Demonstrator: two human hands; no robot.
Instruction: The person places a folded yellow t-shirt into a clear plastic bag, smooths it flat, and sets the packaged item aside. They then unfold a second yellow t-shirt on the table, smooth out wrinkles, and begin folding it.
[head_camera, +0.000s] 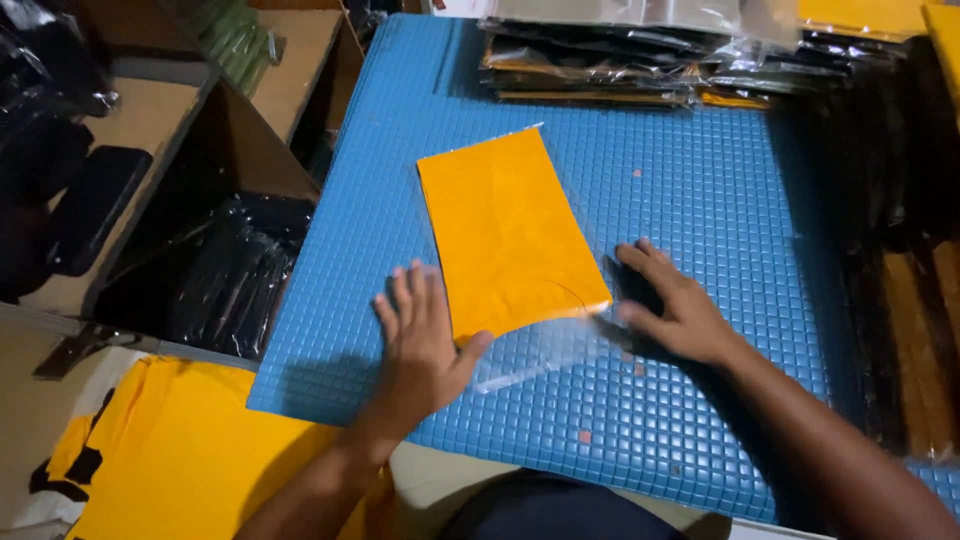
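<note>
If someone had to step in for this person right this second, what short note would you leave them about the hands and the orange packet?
Left hand: flat and open on the blue mat, thumb against the near edge of the folded orange garment.
Right hand: open, fingers spread, pressing on the mat at the garment's right near corner, on the clear plastic bag.
The garment lies mid-mat, inside the clear bag as far as I can tell; the bag's open end juts out towards the person.
Done: garment folded and bagged. Left, as it looks: the flap is not closed.
Bagged packets are stacked at the far edge; loose orange fabric lies lower left.
</note>
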